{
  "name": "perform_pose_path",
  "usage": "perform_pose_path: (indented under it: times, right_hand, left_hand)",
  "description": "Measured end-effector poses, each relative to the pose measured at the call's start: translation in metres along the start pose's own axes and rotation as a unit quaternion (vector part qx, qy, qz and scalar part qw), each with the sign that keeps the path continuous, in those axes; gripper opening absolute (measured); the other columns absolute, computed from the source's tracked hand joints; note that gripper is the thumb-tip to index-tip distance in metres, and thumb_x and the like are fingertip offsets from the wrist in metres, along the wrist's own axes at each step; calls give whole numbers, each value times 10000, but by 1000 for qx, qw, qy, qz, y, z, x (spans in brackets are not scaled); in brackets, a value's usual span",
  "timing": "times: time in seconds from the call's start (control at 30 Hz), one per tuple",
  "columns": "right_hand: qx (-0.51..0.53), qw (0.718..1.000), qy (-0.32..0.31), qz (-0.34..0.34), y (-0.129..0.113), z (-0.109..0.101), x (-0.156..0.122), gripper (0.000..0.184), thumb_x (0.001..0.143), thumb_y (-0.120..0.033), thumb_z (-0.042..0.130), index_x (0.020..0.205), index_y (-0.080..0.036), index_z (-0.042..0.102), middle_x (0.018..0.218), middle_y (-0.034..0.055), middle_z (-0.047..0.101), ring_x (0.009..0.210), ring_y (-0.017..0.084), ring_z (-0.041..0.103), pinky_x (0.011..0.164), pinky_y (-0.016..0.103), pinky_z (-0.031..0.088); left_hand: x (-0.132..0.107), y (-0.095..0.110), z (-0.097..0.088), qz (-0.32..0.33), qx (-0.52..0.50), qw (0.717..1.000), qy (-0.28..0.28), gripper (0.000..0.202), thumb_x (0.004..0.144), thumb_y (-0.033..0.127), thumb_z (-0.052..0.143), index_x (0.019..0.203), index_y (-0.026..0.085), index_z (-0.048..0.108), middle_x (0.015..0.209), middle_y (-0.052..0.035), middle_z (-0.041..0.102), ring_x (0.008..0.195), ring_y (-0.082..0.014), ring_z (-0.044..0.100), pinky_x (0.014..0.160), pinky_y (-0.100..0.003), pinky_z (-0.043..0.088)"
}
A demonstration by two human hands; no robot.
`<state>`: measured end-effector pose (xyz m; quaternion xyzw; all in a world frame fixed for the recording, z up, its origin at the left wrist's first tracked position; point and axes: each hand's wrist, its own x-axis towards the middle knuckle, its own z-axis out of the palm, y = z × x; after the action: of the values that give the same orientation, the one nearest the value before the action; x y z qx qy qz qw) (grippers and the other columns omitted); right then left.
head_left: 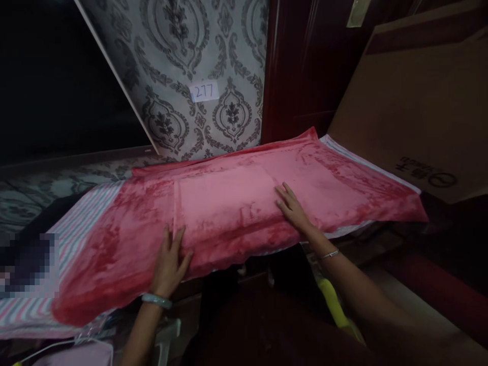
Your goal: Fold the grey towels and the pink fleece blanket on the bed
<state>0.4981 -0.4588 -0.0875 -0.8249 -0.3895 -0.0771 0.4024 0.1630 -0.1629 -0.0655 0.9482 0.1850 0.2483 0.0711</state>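
Note:
A pink-red plush blanket (pixel 236 203) lies spread over a raised surface, with a paler folded square in its middle. My left hand (pixel 170 262) rests flat on its near edge at the left, fingers stretched out, a pale bangle on the wrist. My right hand (pixel 292 206) lies flat on the folded square's right side, fingers apart, a thin bracelet on the wrist. Neither hand grips anything.
A striped sheet (pixel 82 218) lies under the blanket at the left. Patterned wallpaper (pixel 183 61) with a label reading 277 (pixel 205 91) stands behind. A large cardboard box (pixel 415 112) leans at the right beside a dark red door (pixel 301 71). Something yellow (pixel 335 305) shows below.

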Motion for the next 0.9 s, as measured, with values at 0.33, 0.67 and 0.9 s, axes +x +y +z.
perform_pose_path:
  times: [0.33, 0.67, 0.9]
  right_hand:
    - [-73, 982, -59, -162, 9, -11, -33, 771, 917, -233, 531, 1621, -267, 220, 1637, 108, 279, 1482, 296, 314, 1187, 546, 340]
    - [-84, 983, -52, -154, 11, -11, -28, 882, 762, -38, 454, 1598, -244, 267, 1612, 107, 332, 1478, 286, 327, 1201, 544, 342]
    - [-84, 985, -33, -149, 12, -12, -25, 818, 739, -41, 459, 1534, -213, 368, 1537, 131, 439, 1431, 272, 411, 1180, 533, 381]
  left_hand:
    - [17, -10, -20, 160, 64, 983, -69, 675, 946, 245, 483, 1576, 144, 262, 1613, -181, 337, 1447, -303, 412, 1156, -467, 435]
    - [14, 6, -11, 76, 71, 993, -49, 712, 759, 32, 506, 1465, 93, 436, 1539, -204, 439, 1410, -323, 457, 1162, -480, 437]
    - [14, -3, -10, 96, 53, 994, -26, 690, 770, 59, 534, 1450, 105, 431, 1502, -205, 469, 1389, -325, 478, 1135, -482, 470]
